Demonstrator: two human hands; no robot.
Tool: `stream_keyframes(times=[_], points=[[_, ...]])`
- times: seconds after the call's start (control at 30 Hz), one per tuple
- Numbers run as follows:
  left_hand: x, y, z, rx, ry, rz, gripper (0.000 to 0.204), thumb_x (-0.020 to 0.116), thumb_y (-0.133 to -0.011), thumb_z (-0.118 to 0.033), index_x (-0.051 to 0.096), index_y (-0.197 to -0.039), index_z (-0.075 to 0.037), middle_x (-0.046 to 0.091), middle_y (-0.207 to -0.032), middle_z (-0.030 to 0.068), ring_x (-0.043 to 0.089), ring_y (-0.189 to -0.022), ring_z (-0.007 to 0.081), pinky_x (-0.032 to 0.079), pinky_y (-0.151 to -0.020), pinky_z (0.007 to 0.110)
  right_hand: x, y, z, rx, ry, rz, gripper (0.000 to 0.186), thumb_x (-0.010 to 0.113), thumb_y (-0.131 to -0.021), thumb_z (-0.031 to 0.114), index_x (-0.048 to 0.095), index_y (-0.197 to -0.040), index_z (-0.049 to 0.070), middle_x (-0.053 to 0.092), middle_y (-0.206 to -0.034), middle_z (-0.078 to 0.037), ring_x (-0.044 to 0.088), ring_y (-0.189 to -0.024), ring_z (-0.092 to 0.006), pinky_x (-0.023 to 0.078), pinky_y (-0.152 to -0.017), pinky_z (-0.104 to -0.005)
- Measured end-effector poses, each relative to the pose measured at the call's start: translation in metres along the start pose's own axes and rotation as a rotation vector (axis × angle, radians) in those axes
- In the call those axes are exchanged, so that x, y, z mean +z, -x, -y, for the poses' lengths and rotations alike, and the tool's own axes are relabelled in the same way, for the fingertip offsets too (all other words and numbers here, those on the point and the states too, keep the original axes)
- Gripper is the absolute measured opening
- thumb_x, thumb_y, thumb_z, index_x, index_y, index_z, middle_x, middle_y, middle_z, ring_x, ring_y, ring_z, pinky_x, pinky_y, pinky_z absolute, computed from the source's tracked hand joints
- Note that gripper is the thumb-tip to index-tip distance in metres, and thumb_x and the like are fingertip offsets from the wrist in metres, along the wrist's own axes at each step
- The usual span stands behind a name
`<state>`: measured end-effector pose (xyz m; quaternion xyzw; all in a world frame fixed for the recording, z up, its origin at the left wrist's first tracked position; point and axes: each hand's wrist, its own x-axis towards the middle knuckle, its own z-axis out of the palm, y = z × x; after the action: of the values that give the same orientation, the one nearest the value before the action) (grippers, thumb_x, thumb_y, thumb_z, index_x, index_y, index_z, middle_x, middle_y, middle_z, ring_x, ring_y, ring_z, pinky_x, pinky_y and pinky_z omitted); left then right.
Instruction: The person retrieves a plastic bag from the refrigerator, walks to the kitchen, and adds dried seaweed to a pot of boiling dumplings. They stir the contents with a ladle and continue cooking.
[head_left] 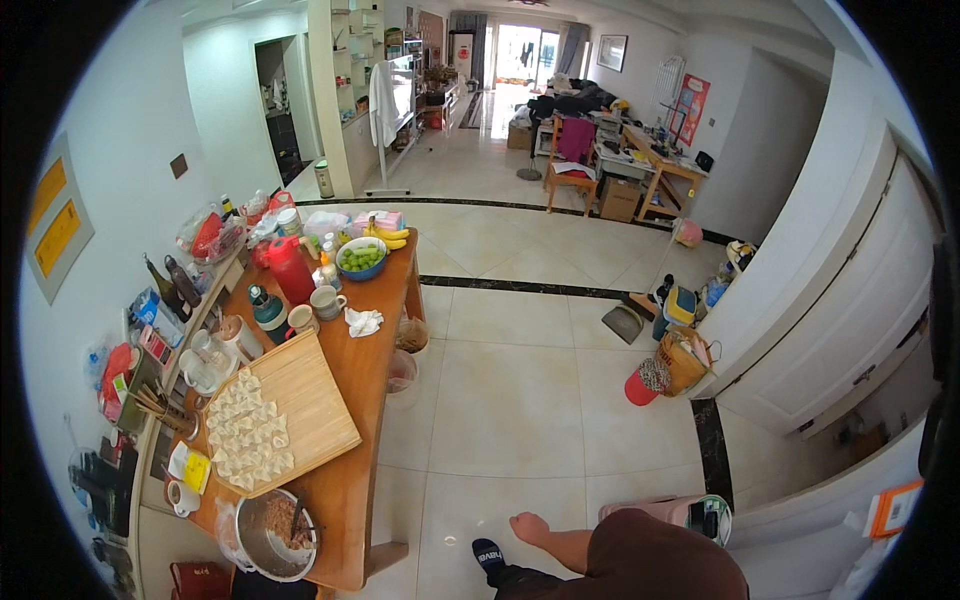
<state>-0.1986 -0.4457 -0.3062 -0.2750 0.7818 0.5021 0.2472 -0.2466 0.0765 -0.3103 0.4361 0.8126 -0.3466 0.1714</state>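
The table point(345, 490) bears a wooden board point(320, 385) toward its near end, a steel pot point(252, 530) of filling point(285, 522) at that end, and a blue bowl point(364, 273) of green fruit point(361, 257) toward its far end. The right hand point(530, 527) is right of the table, apart from it, fingers curled and mostly hidden, so I cannot tell whether they close fully. Folded dumplings point(246, 430) lie along the table board's left part.

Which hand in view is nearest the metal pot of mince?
Right, the only one visible: the right hand is apart from the metal pot, off to its right beyond the table. The left hand is out of view.
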Motion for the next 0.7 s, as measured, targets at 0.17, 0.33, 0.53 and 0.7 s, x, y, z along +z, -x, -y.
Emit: stream_keyframes(times=[0.17,0.33,0.53,0.7], points=[[-0.018,-0.001,0.014,0.025,-0.022,-0.001,0.057,0.057,-0.092,-0.049,0.056,-0.122,0.000,0.065,-0.100,0.0224,0.063,-0.088,0.0353,0.049,-0.079,0.050,0.025,0.004,-0.010,-0.117,-0.029,-0.038,0.044,0.043,-0.093,0.035,0.068,-0.096,-0.001,0.066,-0.104,-0.026,0.062,-0.100,-0.0447,0.049,-0.091,-0.0511],[-0.040,0.004,0.038,0.051,-0.024,-0.018,0.054,0.055,-0.093,-0.048,0.058,-0.118,0.001,0.065,-0.100,0.0233,0.064,-0.090,0.0369,0.049,-0.080,0.050,0.069,0.034,-0.008,-0.350,0.077,0.089,0.039,0.045,-0.093,0.033,0.066,-0.098,0.000,0.066,-0.104,-0.024,0.061,-0.099,-0.0436,0.049,-0.090,-0.0501],[-0.051,0.008,0.061,0.070,-0.036,-0.022,0.052,0.052,-0.094,-0.046,0.060,-0.113,0.002,0.066,-0.099,0.0244,0.064,-0.092,0.0389,0.049,-0.082,0.049,0.088,0.063,0.026,-0.523,0.230,0.266,0.032,0.053,-0.087,0.030,0.071,-0.088,0.004,0.069,-0.098,-0.020,0.064,-0.096,-0.0373,0.051,-0.085,-0.0471],[-0.082,0.016,0.091,0.024,-0.043,-0.111,0.051,0.050,-0.095,-0.044,0.062,-0.108,0.003,0.066,-0.099,0.0253,0.064,-0.093,0.0405,0.050,-0.083,0.049,0.079,0.093,0.088,-0.521,0.333,0.353,0.037,0.058,-0.083,0.032,0.071,-0.088,-0.002,0.068,-0.097,-0.025,0.065,-0.093,-0.0403,0.052,-0.084,-0.0482]])
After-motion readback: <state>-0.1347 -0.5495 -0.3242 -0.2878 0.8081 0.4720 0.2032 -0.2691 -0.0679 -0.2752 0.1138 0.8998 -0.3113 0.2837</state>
